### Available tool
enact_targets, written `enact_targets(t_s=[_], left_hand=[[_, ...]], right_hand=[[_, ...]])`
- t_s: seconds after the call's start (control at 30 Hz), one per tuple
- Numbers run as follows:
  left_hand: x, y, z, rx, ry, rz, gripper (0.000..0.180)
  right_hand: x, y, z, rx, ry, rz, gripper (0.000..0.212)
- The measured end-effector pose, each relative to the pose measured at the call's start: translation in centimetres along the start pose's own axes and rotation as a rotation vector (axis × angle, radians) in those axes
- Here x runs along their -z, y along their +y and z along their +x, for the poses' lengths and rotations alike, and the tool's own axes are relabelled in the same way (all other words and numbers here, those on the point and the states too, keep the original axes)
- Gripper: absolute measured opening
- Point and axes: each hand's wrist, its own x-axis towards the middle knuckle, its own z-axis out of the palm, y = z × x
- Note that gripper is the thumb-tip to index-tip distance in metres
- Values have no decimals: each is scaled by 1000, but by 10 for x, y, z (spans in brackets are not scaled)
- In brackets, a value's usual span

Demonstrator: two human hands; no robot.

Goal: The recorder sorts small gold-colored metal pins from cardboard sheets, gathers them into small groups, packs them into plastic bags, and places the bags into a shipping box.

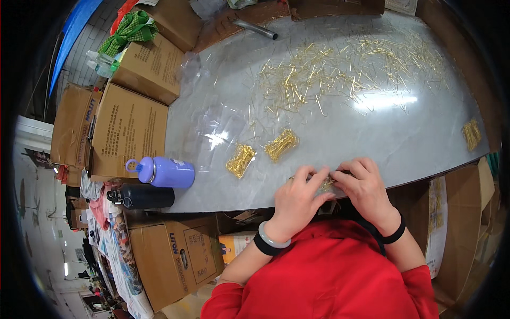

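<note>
At the table's near edge my left hand [298, 201] and my right hand [365, 187] are close together, fingers bent round a small bundle of gold wire hooks [328, 184]. Most of that bundle is hidden behind the fingers, and I cannot tell whether it is wrapped. Just beyond my left hand lie two packed bundles of the same kind, a left bundle [241, 160] and a right bundle [281, 144]. Many loose gold wire hooks [297, 80] are scattered over the far half of the grey table [340, 130].
Clear plastic bags [220, 127] lie left of the bundles. A purple bottle [172, 173] and a black bottle [149, 196] rest at the left edge by stacked cardboard boxes [130, 130]. Another hook bundle [471, 135] is far right; a metal tube [256, 29] lies at the back.
</note>
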Motion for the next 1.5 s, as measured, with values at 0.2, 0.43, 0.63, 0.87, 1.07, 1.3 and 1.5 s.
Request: enact_targets(t_s=[0.2, 0.43, 0.63, 0.87, 1.07, 1.3, 1.5], left_hand=[[-8, 1, 4, 26, 34, 21, 34], [-10, 6, 2, -11, 112, 110, 28], [-19, -1, 3, -166, 165, 134, 45], [-35, -8, 1, -205, 73, -11, 45], [-34, -12, 0, -209, 139, 0, 39], [-38, -16, -6, -177, 237, -128, 25], [-16, -8, -14, -139, 250, -238, 31]], right_hand=[[5, -1, -6, -32, 4, 47, 43], [22, -10, -12, -50, -37, -28, 52], [15, -1, -15, -129, -35, 111, 48], [-15, -39, -6, -213, 70, 292, 60], [-5, -22, -1, -177, 56, 265, 51], [-21, -21, -3, 10, 119, -79, 35], [-19, -26, -3, -2, 131, -95, 29]])
